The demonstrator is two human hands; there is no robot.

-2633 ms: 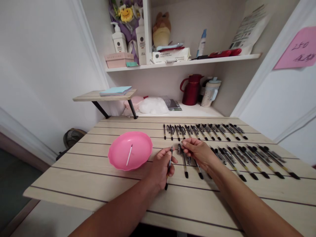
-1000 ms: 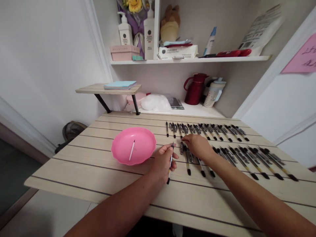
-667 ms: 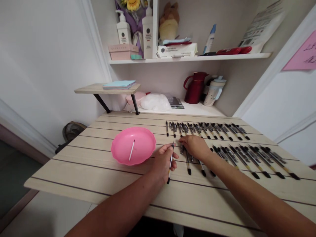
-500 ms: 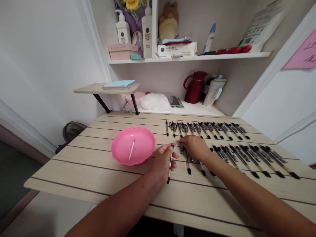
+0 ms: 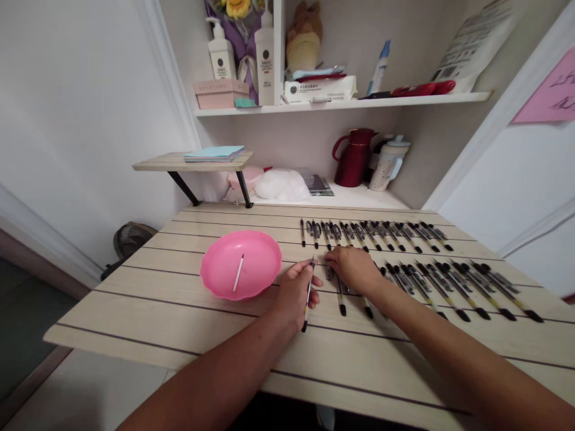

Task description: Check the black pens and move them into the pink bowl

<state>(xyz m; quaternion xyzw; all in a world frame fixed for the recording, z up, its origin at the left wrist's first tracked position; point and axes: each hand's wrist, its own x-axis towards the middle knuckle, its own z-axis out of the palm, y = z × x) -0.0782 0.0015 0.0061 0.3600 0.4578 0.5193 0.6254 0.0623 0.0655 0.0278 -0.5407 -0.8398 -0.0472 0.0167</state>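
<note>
Left hand (image 5: 294, 293), one: I am clamping it on a gel pen (image 5: 308, 301), point up and bare, black end slanting down towards the surface (image 5: 179, 311), to the right of the bowl. Right hand (image 5: 357, 268), one: I am lowering its fingertips, drawn together, over the left end of the near row of pens (image 5: 442, 290); they are hiding whatever lies beneath, so I cannot tell whether they are gripping anything. Clear cap (image 5: 329, 273), one, partly covered: it is showing just beside those fingertips. Loose pen (image 5: 340, 293), one: it is lying below the right hand, black end towards me. Far row of pens (image 5: 375, 236), one, with caps among the barrels: it is lying beyond both hands. Pink bowl (image 5: 263, 272), one, scalloped rim: it is holding a white stick (image 5: 238, 275) with a dark tip, aslant. Step in hand, by my judgement: I am handling pens and caps piece by piece, the left hand bearing a pen while the right is working at the row. Next move, as I am reading it, is calling for a fine right-hand pinch and a firm left hold.
</note>
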